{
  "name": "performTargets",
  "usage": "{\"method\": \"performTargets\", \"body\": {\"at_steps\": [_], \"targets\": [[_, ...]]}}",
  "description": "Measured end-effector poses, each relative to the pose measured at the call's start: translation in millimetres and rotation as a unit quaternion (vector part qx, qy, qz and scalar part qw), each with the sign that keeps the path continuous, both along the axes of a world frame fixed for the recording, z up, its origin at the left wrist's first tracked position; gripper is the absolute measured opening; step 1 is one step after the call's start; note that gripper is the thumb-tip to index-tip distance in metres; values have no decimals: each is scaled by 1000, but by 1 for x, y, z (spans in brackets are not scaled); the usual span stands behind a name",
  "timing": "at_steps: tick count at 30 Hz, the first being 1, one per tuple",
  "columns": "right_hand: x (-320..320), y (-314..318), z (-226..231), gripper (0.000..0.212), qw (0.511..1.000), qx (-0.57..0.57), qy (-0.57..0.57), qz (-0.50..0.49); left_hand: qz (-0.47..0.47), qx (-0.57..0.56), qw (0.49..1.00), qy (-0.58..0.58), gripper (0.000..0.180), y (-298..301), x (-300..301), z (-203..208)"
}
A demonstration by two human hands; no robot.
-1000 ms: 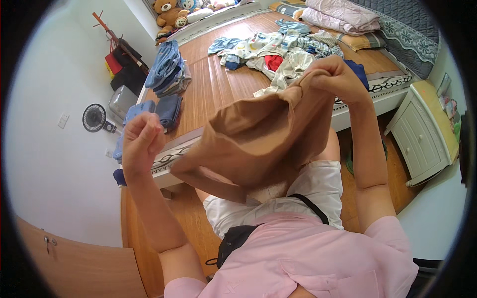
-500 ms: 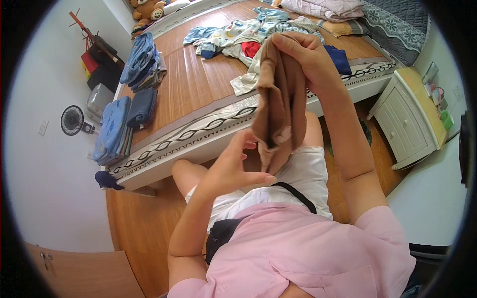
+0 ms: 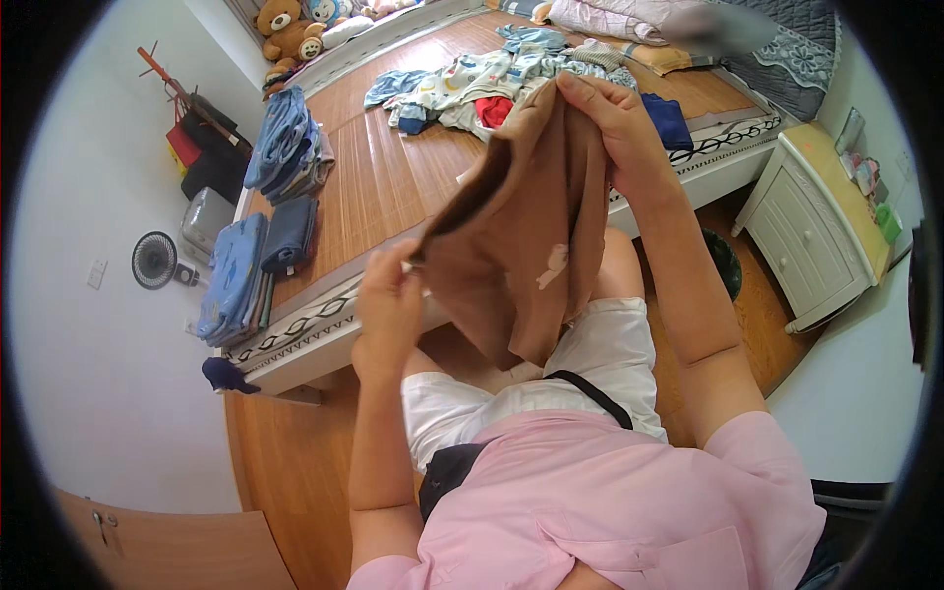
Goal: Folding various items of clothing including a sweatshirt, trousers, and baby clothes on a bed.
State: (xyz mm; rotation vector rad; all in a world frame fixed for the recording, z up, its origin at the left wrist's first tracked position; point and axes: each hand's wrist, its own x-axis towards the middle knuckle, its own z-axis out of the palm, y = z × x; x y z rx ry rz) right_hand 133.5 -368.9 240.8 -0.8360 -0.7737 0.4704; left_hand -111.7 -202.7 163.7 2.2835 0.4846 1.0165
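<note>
The right hand (image 3: 619,123) is pinching the upper edge of a brown garment (image 3: 497,261); the left hand (image 3: 387,300), blurred, is pinching its opposite side. The garment is hanging between them above white shorts (image 3: 612,344). Past it, I am seeing loose clothes (image 3: 462,84) lying on the bed (image 3: 383,187) and folded blue clothes (image 3: 232,275) resting at its left edge.
</note>
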Motion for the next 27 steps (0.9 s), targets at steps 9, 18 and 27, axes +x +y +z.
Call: {"method": "performTargets", "body": {"at_steps": [9,18,27], "targets": [[-64,-55,14,22,898,-59,-289,326,-201,-320,897,-227,30,25,-26,30],[-80,-35,-20,24,942,-136,-190,243,-240,-538,744,-314,42,17,-37,31],[-117,-34,-67,21,838,-179,-481,187,-65,-515,848,-108,29,17,-40,-31]]}}
